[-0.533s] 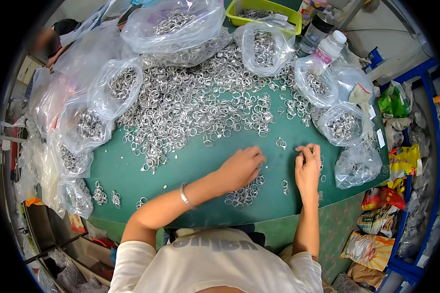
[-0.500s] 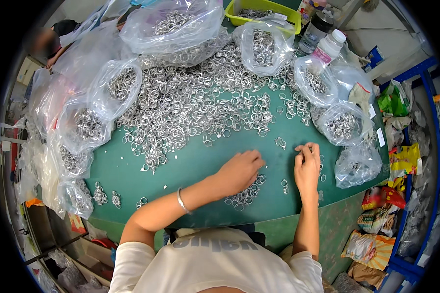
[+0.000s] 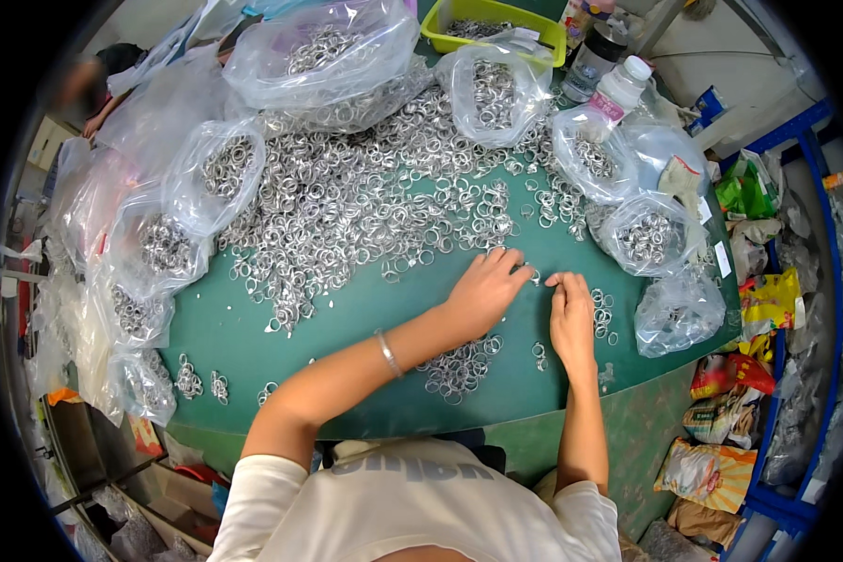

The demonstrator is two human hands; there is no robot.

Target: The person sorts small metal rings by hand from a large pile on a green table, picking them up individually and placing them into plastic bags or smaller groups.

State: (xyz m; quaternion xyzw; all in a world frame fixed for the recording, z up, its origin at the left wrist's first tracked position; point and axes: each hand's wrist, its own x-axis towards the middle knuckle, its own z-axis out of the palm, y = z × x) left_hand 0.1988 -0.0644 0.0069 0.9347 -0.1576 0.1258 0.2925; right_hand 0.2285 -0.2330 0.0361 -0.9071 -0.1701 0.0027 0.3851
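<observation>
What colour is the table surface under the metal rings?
Green; the table shows it best in the head view.

White short-sleeved T-shirt, thin silver bracelet point(image 3: 388, 353) on left wrist, bare forearms

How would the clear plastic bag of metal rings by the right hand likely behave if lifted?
The clear plastic bag looks thin and crumpled, so probably floppy and sagging. Its rings would likely shift and make it bottom-heavy. Its open top might spill them.

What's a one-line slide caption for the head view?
Both hands, left hand and right hand, work metal rings on a green table.
</observation>
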